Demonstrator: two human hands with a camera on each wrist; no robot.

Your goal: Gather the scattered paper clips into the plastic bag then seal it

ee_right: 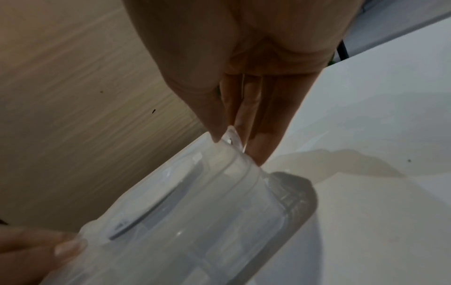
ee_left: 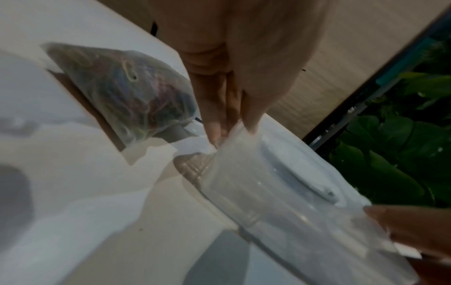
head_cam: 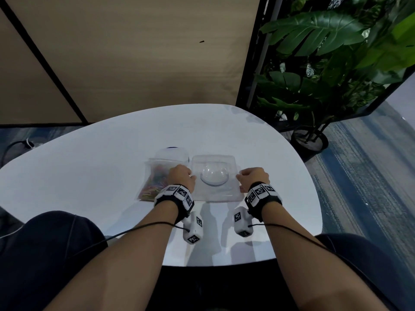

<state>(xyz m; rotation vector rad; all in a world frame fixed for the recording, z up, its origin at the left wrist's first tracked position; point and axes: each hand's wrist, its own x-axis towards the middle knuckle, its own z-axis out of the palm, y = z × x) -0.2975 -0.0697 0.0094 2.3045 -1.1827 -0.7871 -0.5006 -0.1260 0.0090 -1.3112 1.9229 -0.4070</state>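
Centrally on the rounded white bench (head_cam: 89, 176) sits a clear square plastic container (head_cam: 214, 177), its left edge pinched by the left hand (head_cam: 180, 176) and its right edge by the right hand (head_cam: 253, 177). Just left of the container lies the transparent plastic bag (head_cam: 155, 180), holding the multicoloured paper clips (ee_left: 136, 92).

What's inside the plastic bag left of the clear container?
The plastic bag holds a heap of multicoloured paper clips. The left hand covers its right edge; whether it is sealed cannot be told.

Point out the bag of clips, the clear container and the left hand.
bag of clips (head_cam: 155, 178), head view, its filled middle.
clear container (head_cam: 213, 176), head view, its domed centre.
left hand (head_cam: 180, 176), head view, its back.
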